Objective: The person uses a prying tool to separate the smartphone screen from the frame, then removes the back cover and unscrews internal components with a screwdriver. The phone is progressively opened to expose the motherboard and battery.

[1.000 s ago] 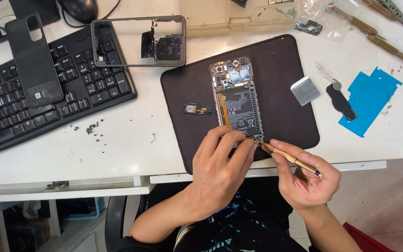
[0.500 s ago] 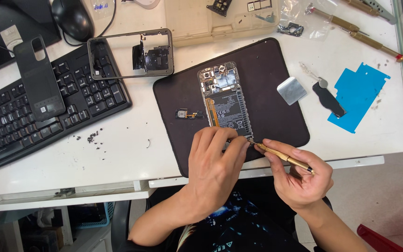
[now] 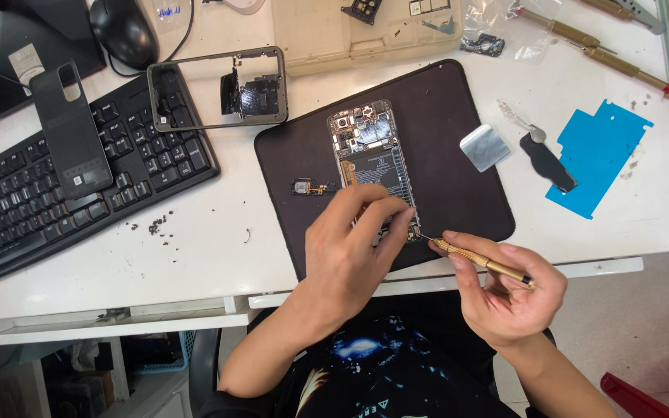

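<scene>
Black keyboard and a detached phone back cover lie at the left of the white tabletop, a bare phone frame beside them. On the dark mat, the left hand pins the opened phone at its lower end, fingers curled on it. The right hand grips a brass screwdriver, tip at the phone's bottom edge; seemingly a screw is being worked, calling for steady pressure.

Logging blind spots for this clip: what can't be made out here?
Head view:
- Opened phone: its lower end is covered by the left hand.
- Screwdriver: the tip's contact point is too small to judge; the right hand hides its rear.
- Keyboard: cut off by the left edge.
</scene>
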